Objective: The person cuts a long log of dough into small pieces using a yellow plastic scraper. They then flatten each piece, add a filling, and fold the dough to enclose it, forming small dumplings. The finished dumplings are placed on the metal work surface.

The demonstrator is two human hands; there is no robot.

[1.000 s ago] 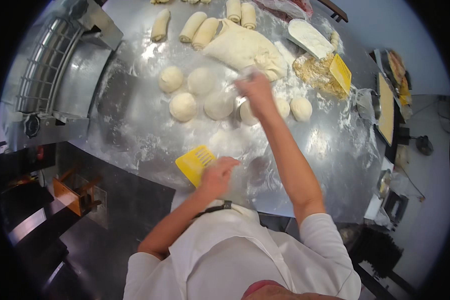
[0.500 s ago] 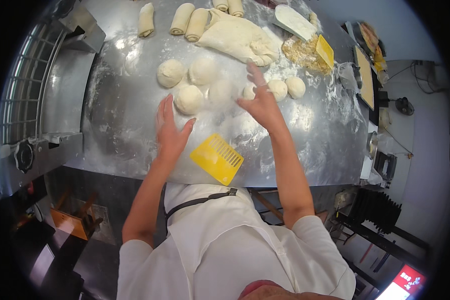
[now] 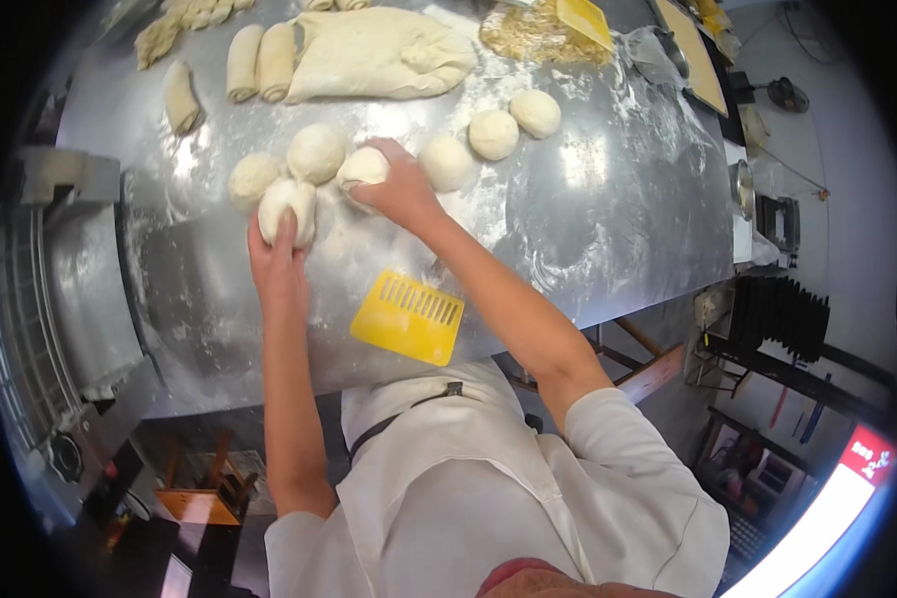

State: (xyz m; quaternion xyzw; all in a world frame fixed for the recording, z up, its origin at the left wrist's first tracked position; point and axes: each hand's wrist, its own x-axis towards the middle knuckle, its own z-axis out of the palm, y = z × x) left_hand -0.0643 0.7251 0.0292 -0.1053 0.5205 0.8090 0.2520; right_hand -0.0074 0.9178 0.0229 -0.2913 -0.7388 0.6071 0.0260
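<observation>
My left hand [image 3: 276, 261] is closed around a white dough ball [image 3: 291, 207], its thumb lying on top. To its right, my right hand [image 3: 405, 189] curls round another dough ball [image 3: 364, 167], gripping it from the right side. Two more floured balls touch or nearly touch the left group: one at the far left [image 3: 253, 177] and one just behind [image 3: 317, 151]. A row of three balls runs off to the right of my right hand, starting with the nearest ball [image 3: 448, 162]. All of them rest on the floured metal worktable [image 3: 568, 239].
A yellow slotted scraper [image 3: 406, 324] lies near the front edge. Behind are a large folded dough sheet [image 3: 379, 55], rolled dough pieces [image 3: 244, 62] and a crumbly brown heap [image 3: 543, 32] with a second yellow scraper [image 3: 585, 22]. A metal rack stands at left.
Both hands have gone from open to gripping a dough ball each. My right hand has come left, closer to my left hand. The whole view has turned and shifted.
</observation>
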